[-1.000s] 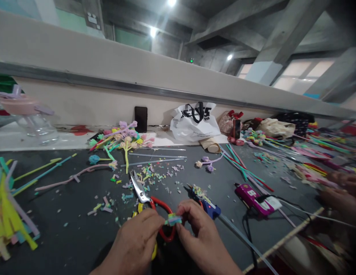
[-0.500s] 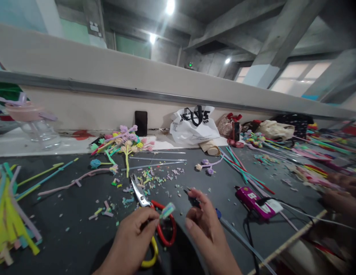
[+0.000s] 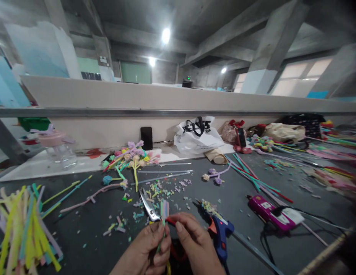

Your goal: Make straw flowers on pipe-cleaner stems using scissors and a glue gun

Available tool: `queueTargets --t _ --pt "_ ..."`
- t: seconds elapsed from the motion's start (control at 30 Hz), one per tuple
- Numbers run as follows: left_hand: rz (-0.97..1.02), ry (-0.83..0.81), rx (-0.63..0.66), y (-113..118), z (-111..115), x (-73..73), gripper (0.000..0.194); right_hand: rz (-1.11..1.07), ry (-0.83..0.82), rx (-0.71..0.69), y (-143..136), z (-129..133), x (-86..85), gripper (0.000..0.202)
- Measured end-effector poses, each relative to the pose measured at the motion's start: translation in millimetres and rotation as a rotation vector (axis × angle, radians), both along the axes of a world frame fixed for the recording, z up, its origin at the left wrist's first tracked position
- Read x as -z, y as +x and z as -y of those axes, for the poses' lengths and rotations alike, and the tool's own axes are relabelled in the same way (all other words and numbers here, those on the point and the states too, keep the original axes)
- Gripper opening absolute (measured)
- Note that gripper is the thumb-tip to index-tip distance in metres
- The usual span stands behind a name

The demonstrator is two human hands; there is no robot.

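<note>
My left hand [image 3: 150, 246] is closed around a small bundle of short pastel chenille stems [image 3: 164, 209], which stands upright between its fingertips. My right hand [image 3: 196, 240] is beside it with curled fingers, their tips close to the bundle; whether they pinch anything is hidden. Under and behind both hands lie scissors [image 3: 149, 206] with silver blades, their red and yellow handles mostly covered. Right of my right hand lies a blue glue gun [image 3: 221, 235] with an orange trigger, its nozzle end among coloured scraps.
Long chenille strips [image 3: 25, 229] are piled at left. Finished chenille flowers [image 3: 134, 152] lie at the back, near a phone [image 3: 146, 138] and a white bag [image 3: 196, 137]. A purple box with cables [image 3: 271, 214] sits at right. Cut bits [image 3: 163, 189] are scattered mid-table.
The bundle in my left hand has turned from tilted to upright. My right hand has moved left to it, its fingers now curled, uncovering the glue gun. The view has tipped upward.
</note>
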State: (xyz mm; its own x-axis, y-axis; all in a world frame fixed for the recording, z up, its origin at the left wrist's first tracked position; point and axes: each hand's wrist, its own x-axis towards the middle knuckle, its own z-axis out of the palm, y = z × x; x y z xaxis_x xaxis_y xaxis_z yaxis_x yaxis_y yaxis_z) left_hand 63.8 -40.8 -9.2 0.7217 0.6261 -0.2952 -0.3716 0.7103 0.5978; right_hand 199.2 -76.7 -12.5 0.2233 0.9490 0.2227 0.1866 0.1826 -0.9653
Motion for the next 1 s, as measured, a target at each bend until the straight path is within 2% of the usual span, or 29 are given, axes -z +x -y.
queueTargets --t 0.13,0.27,0.43,0.57,0.63,0.73,0.87,0.93,1.0 --pt "-0.041 0.013 -0.002 0.6 0.1 1.1 0.04 -0.141 -0.016 -0.091 -7.9 -6.7 -4.8 0.026" --pt "-0.108 0.08 -0.164 2.6 -0.2 -2.0 0.037 -0.34 -0.051 -0.111 -20.1 -12.5 -3.2 0.02" --pt "-0.106 0.138 -0.361 2.1 1.3 -15.0 0.037 -0.602 -0.149 -0.182 -39.8 -20.8 -7.9 0.025" --pt "-0.135 0.188 -0.343 -7.2 3.0 -17.1 0.035 -0.728 -0.239 -0.224 -52.3 -28.1 -21.0 0.03" --pt "-0.19 0.195 -0.325 -13.7 1.0 -12.8 0.039 -0.732 -0.285 -0.227 -58.2 -33.2 -25.7 0.034" --pt "-0.251 0.259 -0.368 -26.3 -10.1 -8.7 0.041 -0.695 -0.276 -0.241 -66.8 -45.5 -26.3 0.037" --pt "-0.505 0.534 -0.267 -53.6 -33.4 -20.6 0.038 -0.632 -0.158 -0.219 -74.8 -66.5 -19.6 0.033" --pt "-0.583 0.634 -0.367 -69.0 -41.5 -28.3 0.034 -0.536 -0.085 -0.181 -76.8 -72.5 -15.6 0.031" --pt "-0.54 0.658 -0.536 -81.0 -44.5 -30.8 0.035 -0.39 -0.024 -0.143 -77.4 -73.1 -11.3 0.028"
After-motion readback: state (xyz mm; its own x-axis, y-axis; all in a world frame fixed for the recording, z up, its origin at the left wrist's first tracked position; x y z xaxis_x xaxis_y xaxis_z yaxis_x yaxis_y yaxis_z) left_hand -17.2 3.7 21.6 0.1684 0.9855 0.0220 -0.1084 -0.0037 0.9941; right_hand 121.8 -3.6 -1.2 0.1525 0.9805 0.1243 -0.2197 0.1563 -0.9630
